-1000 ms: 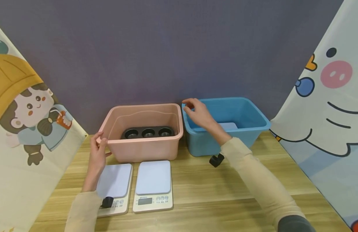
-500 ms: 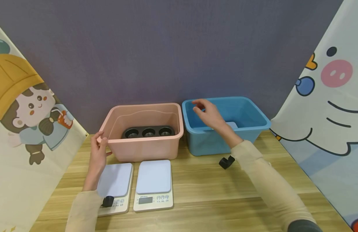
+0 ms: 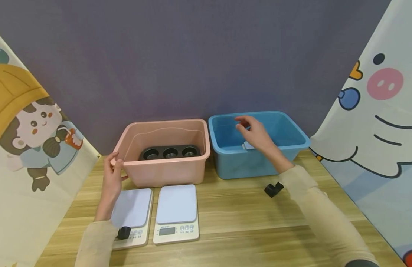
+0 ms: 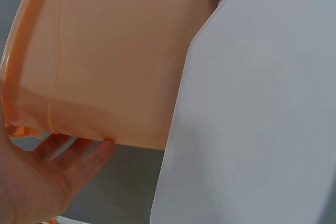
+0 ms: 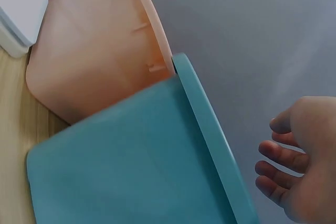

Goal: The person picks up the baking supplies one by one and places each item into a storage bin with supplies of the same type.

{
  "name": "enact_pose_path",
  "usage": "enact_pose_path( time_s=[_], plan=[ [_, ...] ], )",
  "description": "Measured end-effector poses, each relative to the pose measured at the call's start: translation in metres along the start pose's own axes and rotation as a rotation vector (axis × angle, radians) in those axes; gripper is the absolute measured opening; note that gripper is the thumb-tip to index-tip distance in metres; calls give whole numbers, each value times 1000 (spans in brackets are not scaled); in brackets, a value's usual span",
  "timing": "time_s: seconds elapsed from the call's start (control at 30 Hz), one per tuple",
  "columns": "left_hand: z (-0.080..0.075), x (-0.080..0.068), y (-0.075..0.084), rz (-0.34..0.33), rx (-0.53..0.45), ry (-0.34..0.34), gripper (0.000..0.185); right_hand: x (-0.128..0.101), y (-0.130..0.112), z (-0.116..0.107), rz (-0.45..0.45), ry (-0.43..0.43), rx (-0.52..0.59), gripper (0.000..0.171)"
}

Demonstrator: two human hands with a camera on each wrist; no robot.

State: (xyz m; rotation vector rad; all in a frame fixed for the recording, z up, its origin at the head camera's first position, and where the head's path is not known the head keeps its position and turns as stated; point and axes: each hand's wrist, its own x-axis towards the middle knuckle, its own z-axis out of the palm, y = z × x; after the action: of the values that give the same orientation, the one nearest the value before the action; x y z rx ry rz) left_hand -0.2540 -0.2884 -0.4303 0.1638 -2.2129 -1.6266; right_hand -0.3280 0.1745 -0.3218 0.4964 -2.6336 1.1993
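Note:
My left hand [image 3: 111,178] holds the front-left corner of a pink plastic bin [image 3: 166,173], with the thumb by the front rim and the fingers along the left side. In the left wrist view those fingers [image 4: 86,163] touch the bin's side wall below the rim. A dark muffin pan [image 3: 170,152] with round cups lies inside it. Over a blue plastic bin [image 3: 249,165], to the right, hangs my right hand [image 3: 256,135], its fingers loosely curled and nothing in them. Part of a pale flat object [image 3: 248,145] shows inside the blue bin beneath the hand.
Two white kitchen scales stand before the pink bin: the left scale [image 3: 132,207] partly behind my left forearm, the right scale [image 3: 176,213] in full view. A grey cloth wall [image 3: 206,55] rises behind the bins. The wooden tabletop [image 3: 232,222] extends to the right.
My right hand has moved rightward, from the blue bin's left rim to over its middle. The left hand and both bins have stayed put.

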Motion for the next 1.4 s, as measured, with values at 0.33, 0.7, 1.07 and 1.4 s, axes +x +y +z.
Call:
enact_pose_path(
  time_s=[0.33, 0.7, 1.07, 1.4],
  plan=[
    [-1, 0, 1, -8, -14, -10, 51, -15, 22, -17, 18, 54, -45, 39],
    [-1, 0, -1, -20, -28, -14, 51, -36, 46, -50, 41, 106, -67, 44],
    [-1, 0, 1, -19, -37, -12, 50, -57, 65, -81, 40, 184, -161, 41],
    [-1, 1, -2, -11, -31, 1, 49, -73, 92, -99, 66, 226, -198, 43]
  ],
)
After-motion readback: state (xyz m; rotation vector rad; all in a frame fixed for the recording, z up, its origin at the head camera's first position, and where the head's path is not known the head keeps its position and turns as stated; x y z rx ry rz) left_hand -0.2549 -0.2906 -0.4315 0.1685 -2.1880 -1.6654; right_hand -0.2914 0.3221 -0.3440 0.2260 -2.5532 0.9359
